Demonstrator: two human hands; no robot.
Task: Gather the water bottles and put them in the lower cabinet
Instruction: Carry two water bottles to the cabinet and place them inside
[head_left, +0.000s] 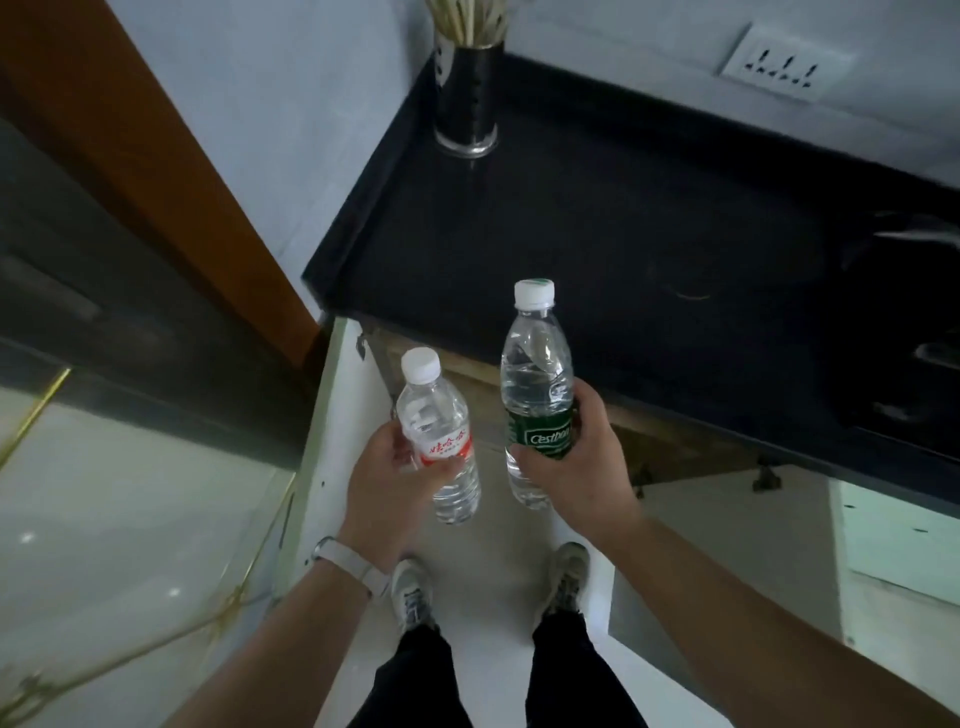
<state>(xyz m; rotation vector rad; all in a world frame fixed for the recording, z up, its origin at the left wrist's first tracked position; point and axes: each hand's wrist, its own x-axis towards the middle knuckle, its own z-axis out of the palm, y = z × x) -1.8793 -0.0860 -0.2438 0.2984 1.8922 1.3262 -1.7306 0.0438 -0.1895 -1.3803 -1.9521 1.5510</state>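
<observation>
In front of the black counter (623, 234), above the open lower cabinet (691, 441), the left hand (384, 473) curls its fingers (445, 470) round the small clear red-label water bottle (439, 410). The right hand (576, 467) grips the taller green-label water bottle (537, 384). Bend low, then stand both upright inside.

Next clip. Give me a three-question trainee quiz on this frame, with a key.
1. True or false: the left hand grips the red-label bottle, cap on.
2. The right hand grips: A) a cup, B) the green-label bottle, C) nothing.
3. Fill in: the metal holder stands on the ____ countertop.
Key: 1 true; 2 B; 3 black.
</observation>
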